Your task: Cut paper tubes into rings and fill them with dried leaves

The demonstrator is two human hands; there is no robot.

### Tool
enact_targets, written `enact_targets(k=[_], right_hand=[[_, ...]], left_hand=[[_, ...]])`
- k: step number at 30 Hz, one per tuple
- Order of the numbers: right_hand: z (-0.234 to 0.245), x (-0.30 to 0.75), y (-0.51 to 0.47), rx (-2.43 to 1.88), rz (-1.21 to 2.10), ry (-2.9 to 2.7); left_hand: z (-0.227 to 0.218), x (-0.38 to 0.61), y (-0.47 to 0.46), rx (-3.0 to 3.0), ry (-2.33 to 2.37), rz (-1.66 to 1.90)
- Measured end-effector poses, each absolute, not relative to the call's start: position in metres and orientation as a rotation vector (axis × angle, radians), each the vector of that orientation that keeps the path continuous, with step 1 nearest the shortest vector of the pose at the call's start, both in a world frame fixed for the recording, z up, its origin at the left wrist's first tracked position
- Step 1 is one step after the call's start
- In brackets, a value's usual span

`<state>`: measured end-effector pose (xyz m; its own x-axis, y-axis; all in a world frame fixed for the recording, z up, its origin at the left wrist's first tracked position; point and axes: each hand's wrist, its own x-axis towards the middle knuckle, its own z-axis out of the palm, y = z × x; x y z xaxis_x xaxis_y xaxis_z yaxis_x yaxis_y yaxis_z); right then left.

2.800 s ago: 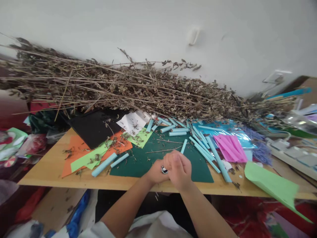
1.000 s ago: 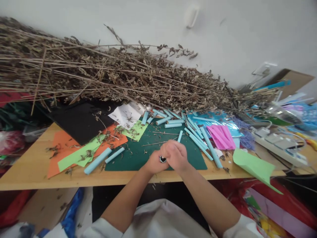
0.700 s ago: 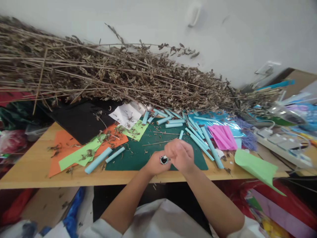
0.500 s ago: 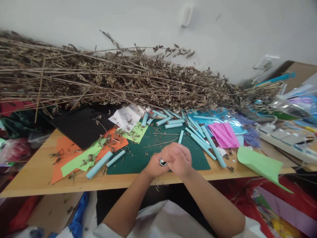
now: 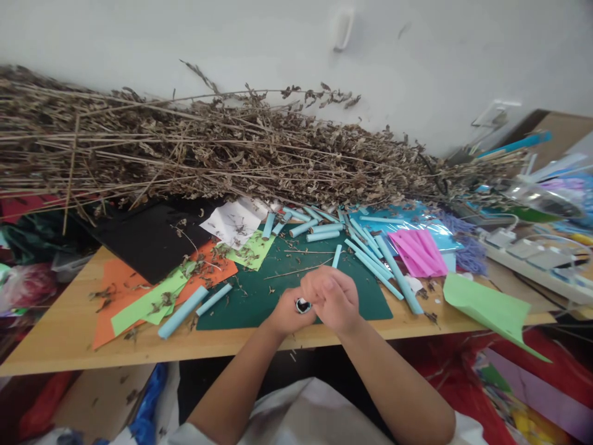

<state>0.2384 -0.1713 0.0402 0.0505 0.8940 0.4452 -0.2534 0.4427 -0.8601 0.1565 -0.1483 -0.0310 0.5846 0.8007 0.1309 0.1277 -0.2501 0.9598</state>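
My left hand [image 5: 285,314] is wrapped round a small paper tube [image 5: 302,305], whose open, dark end with a pale bit in it faces me. Most of the tube is hidden by the fingers. Pressed against that hand, my right hand [image 5: 334,301] is closed just beside the tube's end; what its fingers pinch is hidden. Both hands are over the front part of a dark green mat [image 5: 245,309]. Light blue paper tubes [image 5: 370,256] lie behind and to the right, and a thick one [image 5: 184,312] lies at the left.
A long heap of dried stalks [image 5: 278,148] runs along the wall. Black sheet [image 5: 152,241], orange paper [image 5: 111,296] and green strips [image 5: 148,306] lie left. Pink paper [image 5: 417,252], a green sheet [image 5: 486,306] and a power strip [image 5: 537,259] are at the right.
The hands stay together in nearly the same place. The left hand has tilted slightly, so more of the tube's open end shows. The camera view has shifted a little.
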Motion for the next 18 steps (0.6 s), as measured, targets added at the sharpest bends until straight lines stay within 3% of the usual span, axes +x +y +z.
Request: enact_targets(k=[18], right_hand=[[0.041,0.247,-0.177,-0.689,0.949,-1.219]], left_hand=[[-0.033,0.158,-0.149,1.786,0.693,0.813]])
